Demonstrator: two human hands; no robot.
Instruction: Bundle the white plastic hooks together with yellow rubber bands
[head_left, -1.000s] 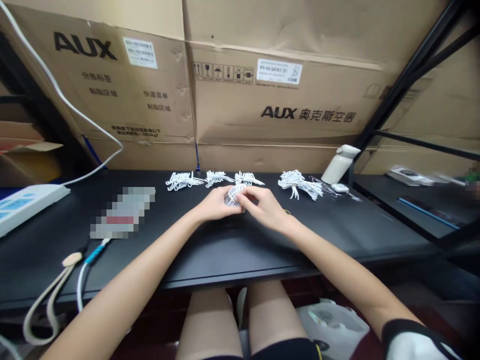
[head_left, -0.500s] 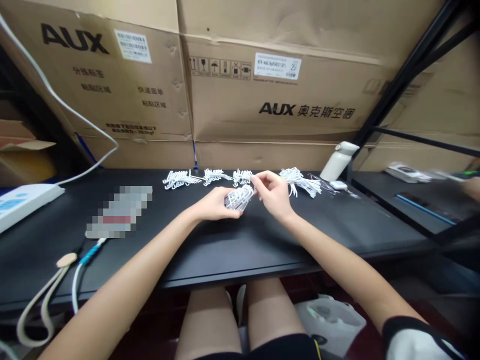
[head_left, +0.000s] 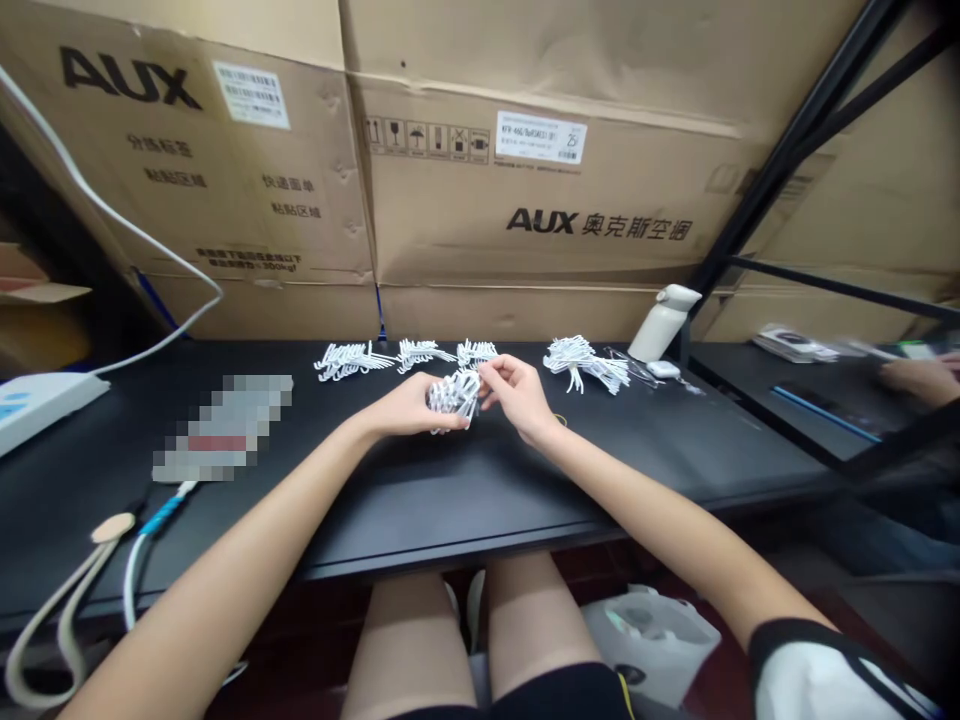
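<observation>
My left hand [head_left: 405, 405] is closed round a bundle of small white plastic hook pieces [head_left: 452, 392], held just above the black table [head_left: 465, 480]. My right hand [head_left: 516, 392] pinches at the right end of that bundle with thumb and fingers. Behind the hands, three small rows of the same white pieces [head_left: 352, 358] lie side by side on the table. A looser heap of white pieces [head_left: 581, 358] lies to the right of my right hand.
Large AUX cardboard boxes [head_left: 525, 200] stand along the back. A white bottle [head_left: 658, 322] and a small white object sit at the back right by a black rack post. A white power strip [head_left: 37, 400], cables and a strap lie left. Another person's hand [head_left: 926, 378] shows far right.
My right hand lifted off toward the heap at the right, then came back to the bundle. My left hand kept hold of the bundle throughout.
</observation>
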